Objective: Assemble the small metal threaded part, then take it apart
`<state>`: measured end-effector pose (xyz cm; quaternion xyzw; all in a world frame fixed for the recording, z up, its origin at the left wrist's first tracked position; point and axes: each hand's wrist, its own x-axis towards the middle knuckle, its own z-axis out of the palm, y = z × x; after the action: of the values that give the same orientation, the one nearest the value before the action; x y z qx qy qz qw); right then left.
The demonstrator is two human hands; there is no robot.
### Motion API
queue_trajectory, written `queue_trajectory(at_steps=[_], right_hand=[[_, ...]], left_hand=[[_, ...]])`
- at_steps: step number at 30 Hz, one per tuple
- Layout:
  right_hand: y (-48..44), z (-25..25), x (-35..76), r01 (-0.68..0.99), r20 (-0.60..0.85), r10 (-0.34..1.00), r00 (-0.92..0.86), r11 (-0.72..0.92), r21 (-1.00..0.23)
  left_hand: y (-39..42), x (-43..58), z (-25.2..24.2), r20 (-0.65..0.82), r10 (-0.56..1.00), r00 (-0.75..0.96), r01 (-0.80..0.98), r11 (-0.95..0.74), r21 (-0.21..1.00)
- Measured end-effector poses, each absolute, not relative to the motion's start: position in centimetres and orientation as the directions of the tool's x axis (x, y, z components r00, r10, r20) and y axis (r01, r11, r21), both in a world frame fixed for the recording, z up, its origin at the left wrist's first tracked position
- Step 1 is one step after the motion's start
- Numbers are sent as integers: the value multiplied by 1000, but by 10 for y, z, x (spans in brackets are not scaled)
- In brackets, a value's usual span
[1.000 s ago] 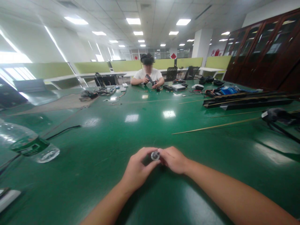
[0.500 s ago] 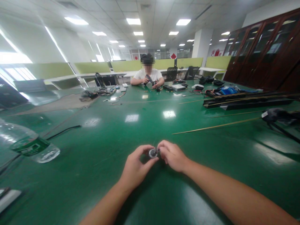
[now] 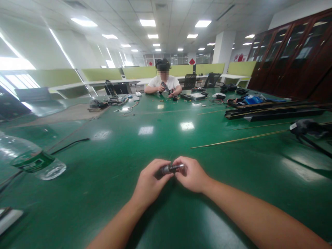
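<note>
A small dark-grey metal cylinder with a thin shiny shaft [image 3: 172, 168] is held above the green table, its shaft lying sideways to the right. My left hand [image 3: 150, 181] has its thumb and fingers closed round the thick end, which they partly cover. At the shaft end, my right hand [image 3: 192, 175] curls its thumb and index finger round the thinner part. The bright tip shows against my right fingers. What exactly the part is, I cannot make out.
A clear plastic bottle with a green label [image 3: 33, 162] lies at the left near a black cable [image 3: 70, 145]. Thin brass rods [image 3: 233, 141] and black channels [image 3: 275, 112] lie at the right. Across the table [image 3: 124, 138], another person [image 3: 164, 83] handles a dark tool among scattered parts.
The metal cylinder has turned from facing me end-on to lying sideways, so its shaft now shows. My right fingers have opened a little round the shaft. My left hand has hardly moved.
</note>
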<state>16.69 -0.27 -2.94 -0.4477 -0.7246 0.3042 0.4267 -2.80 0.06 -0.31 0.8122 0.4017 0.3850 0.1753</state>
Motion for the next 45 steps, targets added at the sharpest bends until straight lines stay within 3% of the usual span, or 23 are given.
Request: queue_trajectory(at_steps=[6,15,45], right_hand=[[-4,-26,167,390,390,892,-230,452,-803],[-5,-21,167,376,446,863,-240,506,-776],[-4,-21,169,392,385,884,-267,464,-794]], left_hand=[[2,-31,-7,457,828,325,559,-558,613],[1,-30,-4,469,798,379,547,-602,582],[0,-30,0,506,766,396,526,-641,559]])
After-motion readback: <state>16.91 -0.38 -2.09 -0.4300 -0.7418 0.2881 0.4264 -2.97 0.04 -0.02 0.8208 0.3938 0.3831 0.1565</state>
